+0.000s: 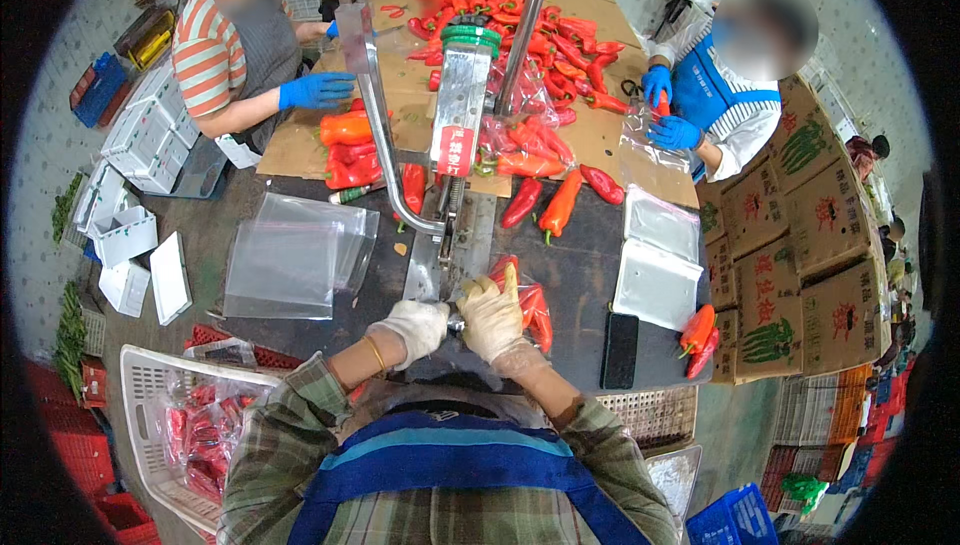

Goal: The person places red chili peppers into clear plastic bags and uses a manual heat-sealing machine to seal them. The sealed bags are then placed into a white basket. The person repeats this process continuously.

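Observation:
My left hand (414, 331), in a white glove, is curled at the table's near edge. A small shiny piece shows between my two hands; whether it is metal or gathered plastic, and whether my left fingers hold it, I cannot tell. My right hand (491, 316), in a stained pale glove, is closed on a clear plastic bag of red peppers (535, 311), which lies mostly to its right. Just beyond my hands stands a metal bench machine (457, 102), perhaps a bag-closing press, with a bent steel bar (382, 140) on its left and a red label bearing writing.
Flat clear bags (285, 260) lie left, bag stacks (658, 282) and a black phone (619, 350) right. Loose peppers (562, 207) and a large pile (517, 12) lie beyond. Blue-gloved co-workers stand left (247, 50) and right (727, 87). A white crate (139, 410) holds bagged peppers.

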